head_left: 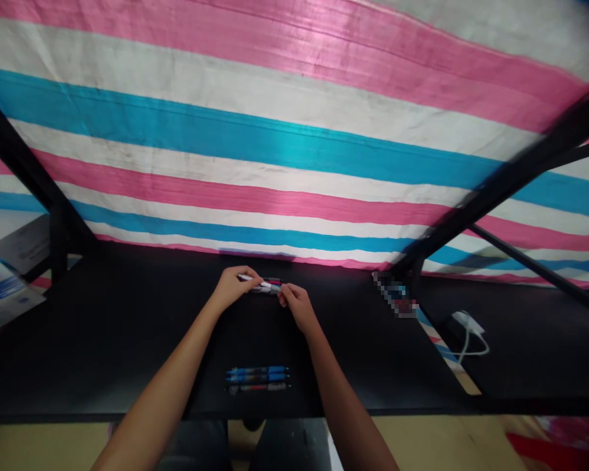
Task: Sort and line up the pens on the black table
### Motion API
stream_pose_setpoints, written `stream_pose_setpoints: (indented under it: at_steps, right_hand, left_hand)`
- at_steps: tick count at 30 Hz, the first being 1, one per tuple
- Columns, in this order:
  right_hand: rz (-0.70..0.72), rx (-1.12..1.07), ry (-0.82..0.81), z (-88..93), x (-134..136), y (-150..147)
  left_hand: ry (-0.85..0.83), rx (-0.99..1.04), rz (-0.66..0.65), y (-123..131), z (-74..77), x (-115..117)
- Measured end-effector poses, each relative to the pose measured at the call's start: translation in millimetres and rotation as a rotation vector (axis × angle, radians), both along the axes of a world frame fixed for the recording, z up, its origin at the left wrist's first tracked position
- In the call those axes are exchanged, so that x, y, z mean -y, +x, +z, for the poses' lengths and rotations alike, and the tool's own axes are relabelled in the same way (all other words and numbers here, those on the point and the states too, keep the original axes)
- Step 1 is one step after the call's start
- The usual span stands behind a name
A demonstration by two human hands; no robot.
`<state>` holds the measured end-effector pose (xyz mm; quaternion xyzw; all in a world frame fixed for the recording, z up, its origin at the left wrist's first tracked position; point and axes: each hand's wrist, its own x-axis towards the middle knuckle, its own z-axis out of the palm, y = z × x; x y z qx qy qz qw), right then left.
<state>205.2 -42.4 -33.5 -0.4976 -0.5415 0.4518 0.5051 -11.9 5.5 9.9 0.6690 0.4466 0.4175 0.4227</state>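
Here, just below mid-frame, left hand (236,286) and right hand (297,305) pinch opposite ends of the pen cluster (269,287) at the black table (122,333), where one uneven nudge could send pens rolling apart.

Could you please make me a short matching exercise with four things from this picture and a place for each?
Things:
1. Two slim blue pens
2. Pink, white and blue striped plastic sheet
3. Thin white looped cable
4. Slim white pen

Places:
A. Right side of the picture
B. Between the left hand and right hand
C. Near the front edge of the flat black table
D. Behind the table, rising to the picture's top

Pairs: 1-C, 2-D, 3-A, 4-B
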Motion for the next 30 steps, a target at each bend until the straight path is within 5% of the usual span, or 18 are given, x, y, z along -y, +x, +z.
stream_pose_setpoints:
  at_steps: [4, 13, 30]
  right_hand:
    - [0.081, 0.025, 0.004, 5.4, 6, -12]
    - [0.1, 0.005, 0.0, -8.0, 4, -26]
    - [0.082, 0.152, 0.02, -14.4, 3, -18]
  left_hand:
    - [-0.115, 0.368, 0.031, -2, 2.3, -4]
    - [-0.518, 0.884, -0.296, 21, 4.6, 8]
    - [-0.537, 1.225, -0.105, 10, 6.1, 2]
